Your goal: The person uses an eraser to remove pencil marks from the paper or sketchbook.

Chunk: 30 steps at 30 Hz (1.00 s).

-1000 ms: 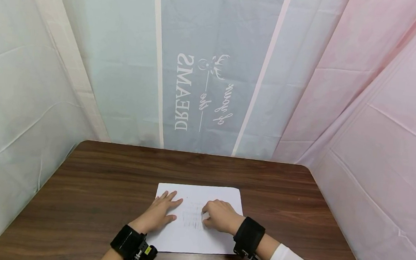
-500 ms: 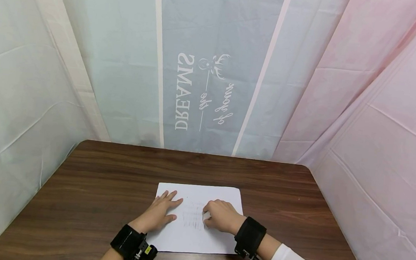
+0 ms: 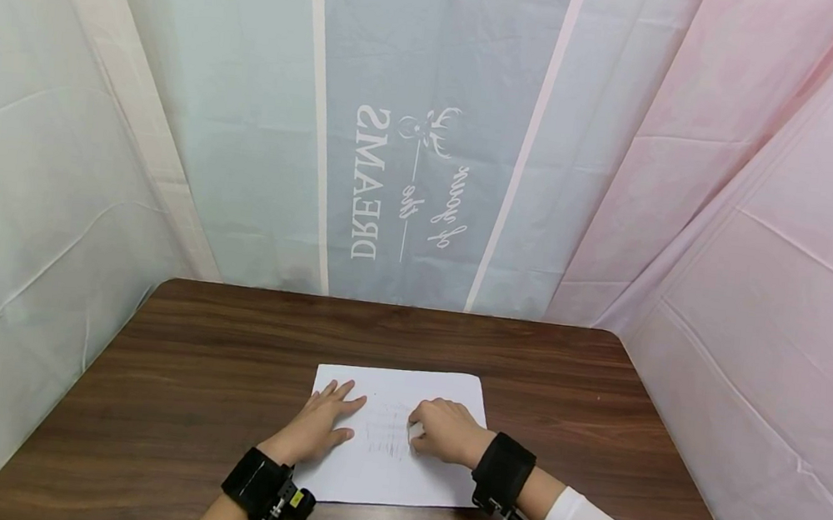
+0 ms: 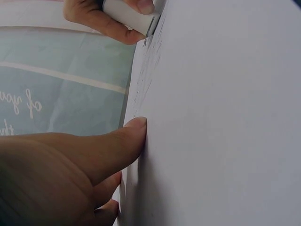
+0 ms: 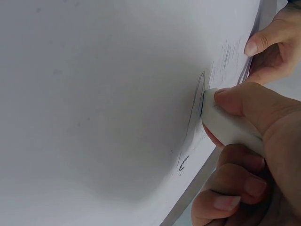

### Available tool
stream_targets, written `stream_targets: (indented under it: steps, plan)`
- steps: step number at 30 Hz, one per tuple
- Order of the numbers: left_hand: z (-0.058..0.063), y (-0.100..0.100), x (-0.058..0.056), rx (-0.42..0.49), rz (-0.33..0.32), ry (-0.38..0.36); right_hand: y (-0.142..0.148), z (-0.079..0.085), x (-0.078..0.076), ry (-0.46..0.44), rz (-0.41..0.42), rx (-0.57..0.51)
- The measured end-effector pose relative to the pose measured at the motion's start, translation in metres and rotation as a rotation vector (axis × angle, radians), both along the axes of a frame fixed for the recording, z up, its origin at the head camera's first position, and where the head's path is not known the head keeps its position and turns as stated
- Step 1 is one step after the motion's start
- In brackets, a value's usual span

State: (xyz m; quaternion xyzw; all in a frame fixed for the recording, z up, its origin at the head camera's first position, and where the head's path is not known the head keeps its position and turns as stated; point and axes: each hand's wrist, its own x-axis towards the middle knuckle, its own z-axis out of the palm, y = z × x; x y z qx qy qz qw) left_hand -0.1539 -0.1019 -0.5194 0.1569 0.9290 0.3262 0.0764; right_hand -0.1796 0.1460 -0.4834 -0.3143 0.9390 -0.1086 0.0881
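A white sheet of paper [image 3: 394, 492] lies on the table with faint dark pencil-like strokes across its middle. My left hand [image 3: 318, 426] rests on the sheet's left side, fingers spread and thumb apart. In the right half my right hand [image 3: 448, 432] grips a white block eraser [image 5: 230, 125] between thumb and curled fingers. One end of the eraser meets the paper, beside a thin drawn loop and a small dark scribble seen in the right wrist view. The left wrist view shows the eraser [image 4: 129, 15] at the top, beyond my left thumb.
The dark wood-grain table [image 3: 562, 391] extends around the paper on all sides. Behind it hangs a blue-green curtain [image 3: 436, 61] with mirrored lettering, and pale cloth closes in the left and right. Black straps [image 3: 504, 472] with small cameras circle both wrists.
My right hand has shifted very slightly to the right along the paper with the eraser in its grip. The left hand and the sheet have stayed in place.
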Motion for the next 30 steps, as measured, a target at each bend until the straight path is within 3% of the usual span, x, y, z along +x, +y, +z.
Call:
stream_targets:
  steps: [30]
  plan:
    - [-0.0046,-0.0010,-0.0003,0.002,-0.002,-0.002,0.0066,-0.0027,-0.0006,-0.025,-0.033,-0.002]
